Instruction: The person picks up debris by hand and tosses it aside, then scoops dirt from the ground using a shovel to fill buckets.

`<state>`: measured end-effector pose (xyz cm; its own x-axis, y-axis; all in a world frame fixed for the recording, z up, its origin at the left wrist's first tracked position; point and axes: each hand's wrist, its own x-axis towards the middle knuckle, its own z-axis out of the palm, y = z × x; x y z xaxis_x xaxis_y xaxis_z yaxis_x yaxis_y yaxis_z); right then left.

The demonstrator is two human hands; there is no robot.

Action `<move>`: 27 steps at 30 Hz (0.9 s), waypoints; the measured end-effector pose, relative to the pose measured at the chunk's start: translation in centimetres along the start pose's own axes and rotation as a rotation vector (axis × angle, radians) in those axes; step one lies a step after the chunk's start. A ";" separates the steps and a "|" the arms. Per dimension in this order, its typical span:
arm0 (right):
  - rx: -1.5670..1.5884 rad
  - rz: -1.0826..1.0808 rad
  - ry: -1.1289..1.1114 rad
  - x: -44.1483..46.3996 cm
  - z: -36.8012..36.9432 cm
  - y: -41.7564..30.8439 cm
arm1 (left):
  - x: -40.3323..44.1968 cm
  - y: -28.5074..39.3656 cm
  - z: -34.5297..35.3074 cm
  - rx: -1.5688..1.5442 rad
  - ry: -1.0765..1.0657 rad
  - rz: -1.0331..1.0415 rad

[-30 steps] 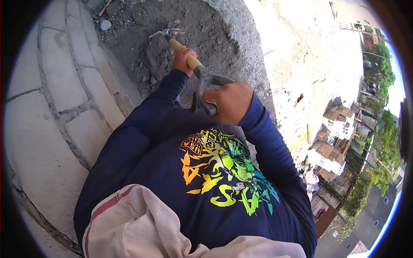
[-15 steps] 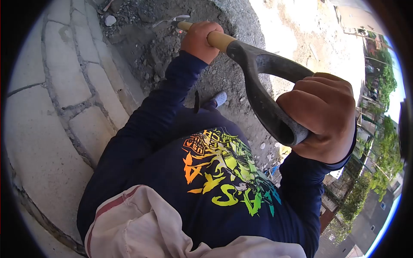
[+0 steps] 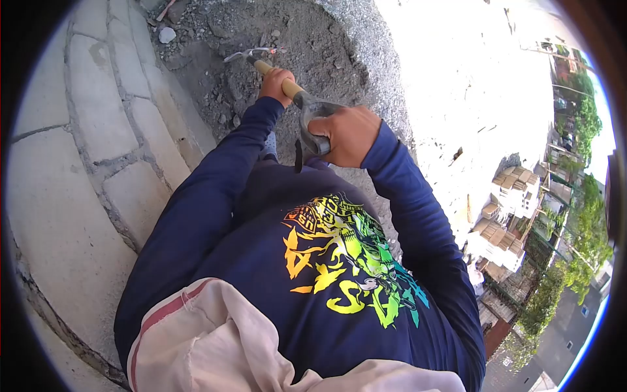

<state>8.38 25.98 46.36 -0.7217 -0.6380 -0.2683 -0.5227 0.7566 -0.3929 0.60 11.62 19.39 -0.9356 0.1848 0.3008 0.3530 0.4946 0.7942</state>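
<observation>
Sunlit pale ground glares to the right of the long-handled shovel; past it, stacked pale blocks, then green trees. To the shovel's left, a wall of large pale-grey blocks with rough mortar joints. Under the shovel's far end, loose dark-grey soil mixed with gravel; whitish stone left of that end.

Shovel sits in front of the torso, slanting away. Left hand is closed round its light-yellow wooden shaft, fingers wrapped. Right hand holds the black D-shaped grip at the near end, fingers curled through the loop. Silvery metal head shows only as a thin edge over the soil; whether it touches, or carries anything, can't tell.

Handling, judged: stiff, fairly heavy, weight likely toward the metal end, heavier if loaded; not fragile. Bare wood may turn or slip in a dusty palm, so the loop suits steering and mid-shaft suits lifting. Light, dotted shoe below the shaft, near the left forearm.
</observation>
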 end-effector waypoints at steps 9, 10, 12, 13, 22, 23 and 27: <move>-0.004 0.052 0.234 -4.5 -4.2 -1.8 | -0.2 6.5 -0.4 -0.094 0.023 -0.024; -0.032 0.078 0.237 -4.8 -6.6 -2.7 | 1.0 8.3 -1.2 -0.164 0.022 -0.012; -0.063 0.035 0.292 -5.6 -10.2 -3.8 | 3.5 11.2 -2.7 -0.167 0.030 0.051; -0.114 -0.008 0.296 -6.2 -11.6 -3.9 | 4.7 12.4 -3.5 -0.166 0.040 0.046; -0.224 0.015 0.243 0.3 -11.7 -2.7 | 10.4 8.7 -3.7 -0.321 0.135 0.091; -0.239 -0.010 0.260 3.4 -8.0 0.6 | 10.4 4.9 -1.9 -0.287 0.080 0.032; -0.183 0.118 -0.067 5.7 0.5 4.6 | 8.0 -3.8 3.2 -0.204 -0.106 0.028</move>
<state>2.09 25.78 42.54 -0.7542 -0.5474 -0.3628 -0.5149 0.8358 -0.1907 -8.29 13.97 17.06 -0.9165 0.2897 0.2757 0.3621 0.3085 0.8796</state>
